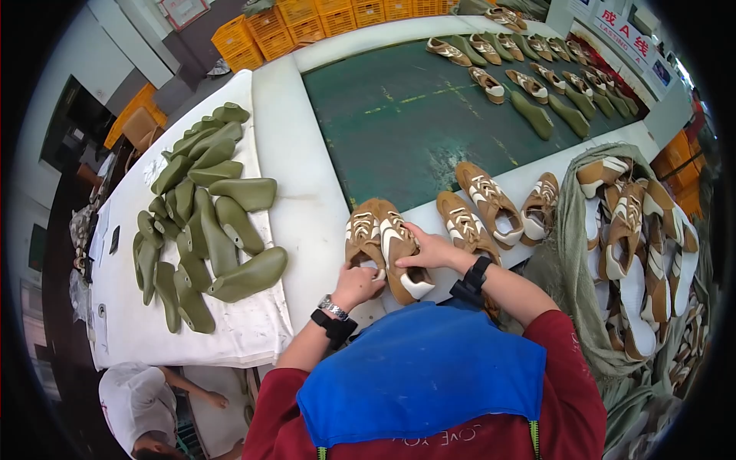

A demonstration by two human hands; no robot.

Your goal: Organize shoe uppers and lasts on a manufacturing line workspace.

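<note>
I see both hands working on a pair of tan shoe uppers (381,247) with white stripes, lying at the near edge of the white bench (295,192), just short of the green belt (414,130). My left hand (356,285) sits at the near end of the left upper, fingers curled shut on its heel edge, wrist bent upward, a metal watch and a black strap on the forearm. My right hand (429,251) lies across the right upper from the right side, fingers pressed flat on its top and thumb at its side, clamped on it; the forearm comes in from the lower right with a black band at the wrist. Just to the right, three more tan uppers (491,207) lie along the same edge. A heap of green shoe lasts (207,222) covers the left part of the bench, and a sack of uppers (636,253) stands at the right.
</note>
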